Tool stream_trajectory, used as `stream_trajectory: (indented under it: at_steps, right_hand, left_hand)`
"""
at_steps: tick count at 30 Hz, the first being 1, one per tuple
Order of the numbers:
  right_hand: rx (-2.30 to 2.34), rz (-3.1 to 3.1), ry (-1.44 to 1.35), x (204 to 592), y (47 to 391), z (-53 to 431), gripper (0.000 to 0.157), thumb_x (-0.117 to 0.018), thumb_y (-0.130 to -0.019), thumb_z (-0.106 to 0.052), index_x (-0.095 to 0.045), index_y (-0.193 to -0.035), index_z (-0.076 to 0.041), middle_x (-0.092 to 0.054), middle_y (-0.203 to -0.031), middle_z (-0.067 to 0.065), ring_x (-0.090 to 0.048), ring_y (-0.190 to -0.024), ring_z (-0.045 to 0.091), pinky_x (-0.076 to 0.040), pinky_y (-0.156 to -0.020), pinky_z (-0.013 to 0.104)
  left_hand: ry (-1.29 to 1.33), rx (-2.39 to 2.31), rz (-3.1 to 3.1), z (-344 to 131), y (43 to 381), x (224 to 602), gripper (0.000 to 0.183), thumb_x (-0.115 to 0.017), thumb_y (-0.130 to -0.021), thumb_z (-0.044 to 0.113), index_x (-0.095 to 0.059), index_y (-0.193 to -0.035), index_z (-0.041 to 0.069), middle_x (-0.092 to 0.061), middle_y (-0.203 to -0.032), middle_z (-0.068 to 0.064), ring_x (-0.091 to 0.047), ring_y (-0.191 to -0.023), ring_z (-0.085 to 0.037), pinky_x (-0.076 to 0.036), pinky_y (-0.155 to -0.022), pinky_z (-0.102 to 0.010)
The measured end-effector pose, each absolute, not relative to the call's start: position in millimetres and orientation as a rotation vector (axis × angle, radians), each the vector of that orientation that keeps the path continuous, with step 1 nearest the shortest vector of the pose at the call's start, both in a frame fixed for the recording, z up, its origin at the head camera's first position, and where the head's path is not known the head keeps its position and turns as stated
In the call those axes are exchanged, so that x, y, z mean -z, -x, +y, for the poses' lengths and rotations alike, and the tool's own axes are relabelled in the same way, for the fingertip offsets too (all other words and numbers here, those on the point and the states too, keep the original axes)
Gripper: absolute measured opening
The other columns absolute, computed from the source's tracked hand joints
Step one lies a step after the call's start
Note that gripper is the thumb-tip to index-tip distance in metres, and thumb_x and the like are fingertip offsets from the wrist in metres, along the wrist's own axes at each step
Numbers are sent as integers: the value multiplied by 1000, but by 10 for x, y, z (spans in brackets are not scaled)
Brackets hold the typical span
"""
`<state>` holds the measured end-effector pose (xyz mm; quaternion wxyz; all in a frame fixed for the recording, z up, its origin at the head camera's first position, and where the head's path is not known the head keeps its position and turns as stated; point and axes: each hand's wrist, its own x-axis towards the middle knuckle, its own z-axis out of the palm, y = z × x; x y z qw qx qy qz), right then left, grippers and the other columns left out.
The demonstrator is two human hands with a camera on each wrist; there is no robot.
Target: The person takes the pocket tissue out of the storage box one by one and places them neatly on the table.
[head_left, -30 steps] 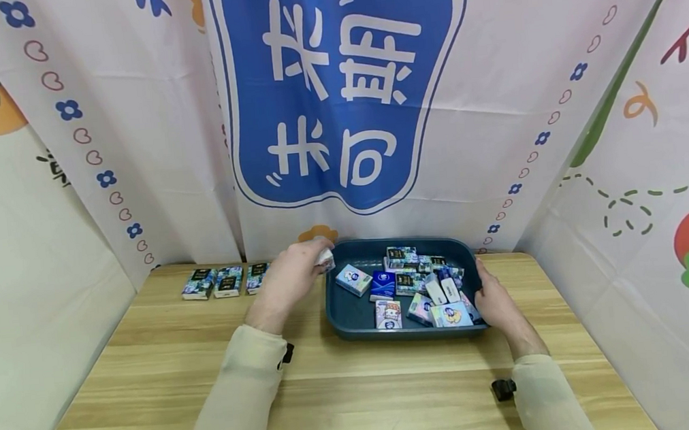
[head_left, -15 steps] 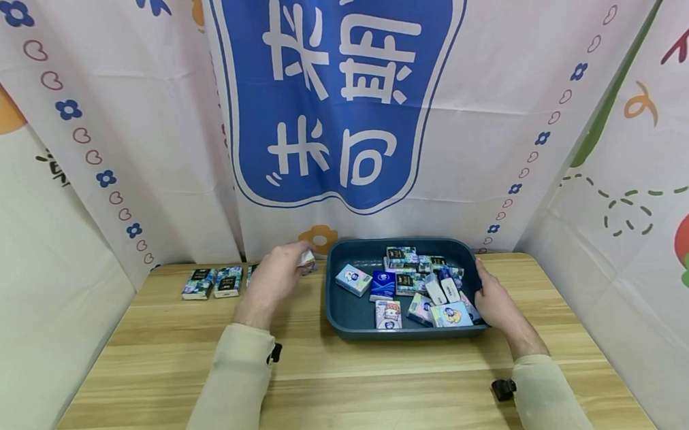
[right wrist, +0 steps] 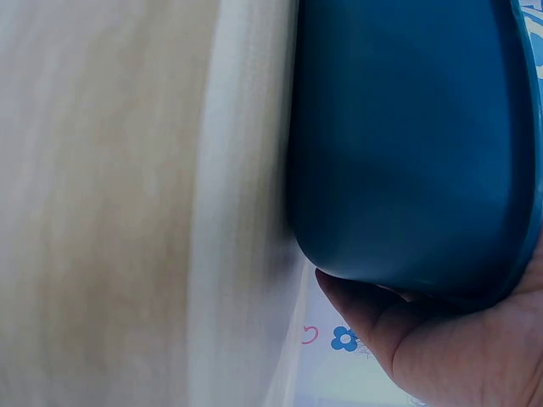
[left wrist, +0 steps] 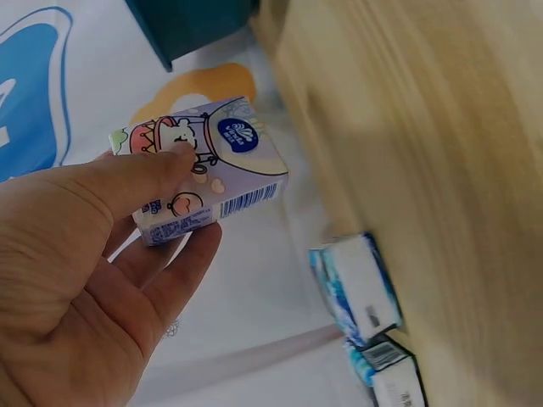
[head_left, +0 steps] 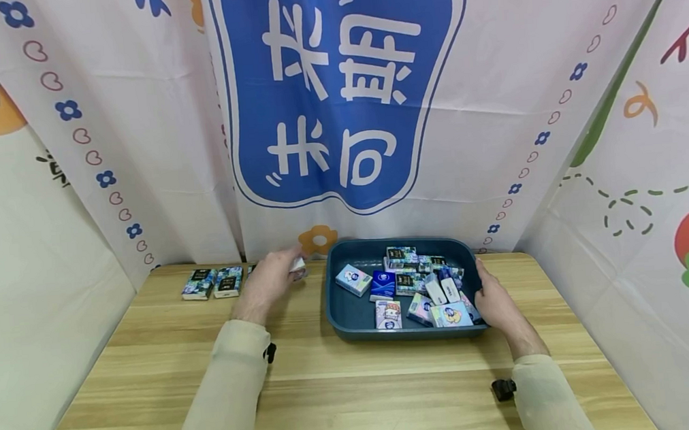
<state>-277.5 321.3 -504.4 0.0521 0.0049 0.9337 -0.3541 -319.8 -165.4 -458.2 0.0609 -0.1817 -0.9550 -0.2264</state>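
Left of the teal tray (head_left: 354,320), the left hand (head_left: 267,280) pinches a lilac pack (left wrist: 225,161) over the table (head_left: 367,404) while the right hand (head_left: 496,301) grips the tray's right end: mid-transfer, it seems, next likely wanting a level set-down near the patterned packs (head_left: 199,284)!

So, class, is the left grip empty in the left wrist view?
No, the left grip pinches a pale purple, cartoon-printed, rectangular packet.

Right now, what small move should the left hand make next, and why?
Probably lower the purple cartoon tissue pack onto the table beside the row of floral packs: the left hand pinches it clear of the wood, between that row and the teal tray.
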Motion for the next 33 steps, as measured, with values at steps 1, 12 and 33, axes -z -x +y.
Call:
stream_trajectory:
  at_steps: [1, 12, 33]
  right_hand:
    - [1077, 2839, -17, 5045, 2776, 3213, 81, -33, -113, 7, 3, -185, 3, -4, -193, 36, -10, -180, 60, -13, -149, 72]
    - [1074, 2844, -12, 5041, 2784, 3208, 80, -32, -113, 7, 4, -185, 3, -3, -193, 36, -10, -180, 60, -12, -149, 72]
    - [1069, 2841, -13, 5050, 2784, 3217, 80, -32, -113, 7, 4, -185, 4, -2, -194, 35, -9, -181, 60, -12, -149, 72]
  left_hand:
    - [547, 683, -2901, -1661, 3205, 4595, 30, -77, -109, -3, -77, -137, 6, -85, -133, -22, -82, -128, -45, -67, -115, -64]
    - [503, 629, -2968, -1717, 3238, 4742, 37, -78, -109, -3, -79, -143, 9, -84, -140, -19, -80, -134, -45, -67, -116, -63]
    - [442, 669, -3108, -1741, 3134, 4814, 46, -81, -111, 15, -75, -157, 12, -76, -160, -17, -72, -147, -45, -61, -125, -63]
